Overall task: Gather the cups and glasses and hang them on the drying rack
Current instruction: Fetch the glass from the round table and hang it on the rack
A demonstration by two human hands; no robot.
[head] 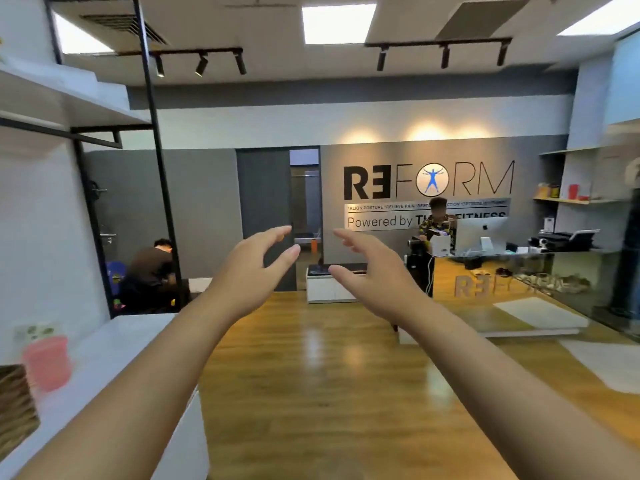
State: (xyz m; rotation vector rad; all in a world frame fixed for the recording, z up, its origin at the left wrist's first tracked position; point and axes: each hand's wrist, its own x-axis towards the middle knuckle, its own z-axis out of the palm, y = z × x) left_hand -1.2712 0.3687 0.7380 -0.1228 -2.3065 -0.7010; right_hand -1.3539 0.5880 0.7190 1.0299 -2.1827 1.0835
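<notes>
Cup of translucent pink plastic [46, 362], blurred, stands upright on the white counter [114, 344] at far left, its long axis vertical; I cannot tell which way its mouth faces. Left hand [249, 271] and right hand [374, 271] are raised mid-air, fingers curled half-open, holding nothing, palms facing each other.

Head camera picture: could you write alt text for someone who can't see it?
Two bare hands, left hand and right hand, reach forward open and empty over a wooden floor in an office lobby. A blurred pink cup stands on a white counter at lower left; no drying rack is visible.
</notes>
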